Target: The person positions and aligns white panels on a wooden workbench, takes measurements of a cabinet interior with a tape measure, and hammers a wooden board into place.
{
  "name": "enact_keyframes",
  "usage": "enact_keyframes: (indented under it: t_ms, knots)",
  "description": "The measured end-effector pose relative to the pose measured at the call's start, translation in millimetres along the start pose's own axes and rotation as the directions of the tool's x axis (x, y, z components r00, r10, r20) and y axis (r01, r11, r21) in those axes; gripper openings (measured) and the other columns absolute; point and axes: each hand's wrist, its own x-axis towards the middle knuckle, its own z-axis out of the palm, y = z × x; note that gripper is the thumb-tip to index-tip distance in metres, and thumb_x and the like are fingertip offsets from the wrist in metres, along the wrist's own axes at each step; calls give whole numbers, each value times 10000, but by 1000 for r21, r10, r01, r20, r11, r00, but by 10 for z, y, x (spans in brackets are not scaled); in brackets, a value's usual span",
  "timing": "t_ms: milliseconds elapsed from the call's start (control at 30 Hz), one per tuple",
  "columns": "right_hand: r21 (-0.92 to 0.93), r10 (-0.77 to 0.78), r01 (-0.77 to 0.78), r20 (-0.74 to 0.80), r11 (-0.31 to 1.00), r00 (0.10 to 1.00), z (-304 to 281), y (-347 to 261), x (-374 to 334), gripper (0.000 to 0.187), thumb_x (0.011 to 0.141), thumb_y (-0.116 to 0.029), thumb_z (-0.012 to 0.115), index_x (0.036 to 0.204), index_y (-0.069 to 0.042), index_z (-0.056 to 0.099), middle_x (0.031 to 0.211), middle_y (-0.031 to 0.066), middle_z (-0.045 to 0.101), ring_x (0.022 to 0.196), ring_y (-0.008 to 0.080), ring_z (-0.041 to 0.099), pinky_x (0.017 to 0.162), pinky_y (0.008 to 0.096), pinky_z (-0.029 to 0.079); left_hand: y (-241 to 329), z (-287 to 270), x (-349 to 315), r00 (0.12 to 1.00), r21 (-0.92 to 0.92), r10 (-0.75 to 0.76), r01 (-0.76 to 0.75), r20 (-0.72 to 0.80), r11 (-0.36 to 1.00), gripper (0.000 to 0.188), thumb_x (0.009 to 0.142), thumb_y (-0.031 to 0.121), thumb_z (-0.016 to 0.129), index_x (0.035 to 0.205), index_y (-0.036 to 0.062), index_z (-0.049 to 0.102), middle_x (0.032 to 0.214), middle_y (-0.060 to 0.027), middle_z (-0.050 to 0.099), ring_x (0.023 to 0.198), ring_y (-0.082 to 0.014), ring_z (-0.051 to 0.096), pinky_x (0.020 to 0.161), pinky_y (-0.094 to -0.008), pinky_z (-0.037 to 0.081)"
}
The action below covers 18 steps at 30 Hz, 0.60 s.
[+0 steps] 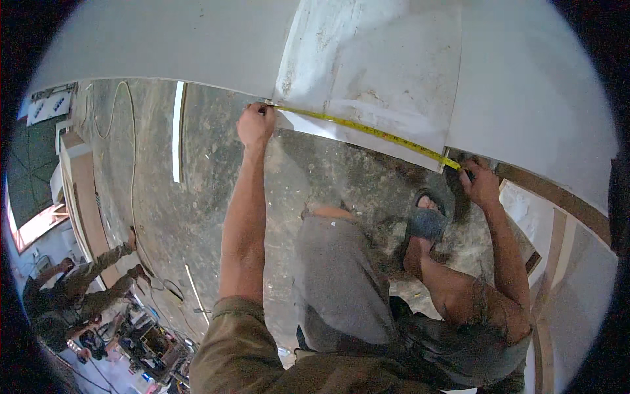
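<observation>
Stained floor [157,197], bright opening [39,226]

Left of the long white strip [178,131], a pale cable [133,164] winds over the mottled grey floor; farther left of the strip stands box-like wooden furniture [82,190], the bright opening beyond it; well below the strip, equipment [157,348] crowds together, too small to tell apart.

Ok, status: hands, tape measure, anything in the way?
Left hand and right hand holding opposite ends of yellow tape measure. Tape extended between them, along white panelling. Nothing seen lying across the tape.
</observation>
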Motion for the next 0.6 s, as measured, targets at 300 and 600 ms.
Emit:
enact_keyframes:
  t_ms: [300, 600]
  knots:
    - [-43, -22, 22, 18, 999, 1000, -72, -55, 34, 343, 890, -376, 579, 1109, -126, 664, 1094, 217, 618, 913, 390, 642, 792, 520, 519, -77, 20, 48, 994, -148, -79, 89, 70, 985, 304, 766, 314, 660, 953, 85, 729, 949, -153, 705, 879, -345, 682, 799, -419, 533]
    - [-59, -17, 18, 14, 998, 1000, -131, -172, 33, 289, 852, -324, 642, 1045, -109, 658, 1038, 190, 626, 864, 385, 646, 728, 489, 530, -105, 78, -4, 997, -220, -73, 69, -10, 973, 246, 820, 281, 663, 948, 84, 733, 879, -134, 714, 834, -317, 696, 769, -397, 535]
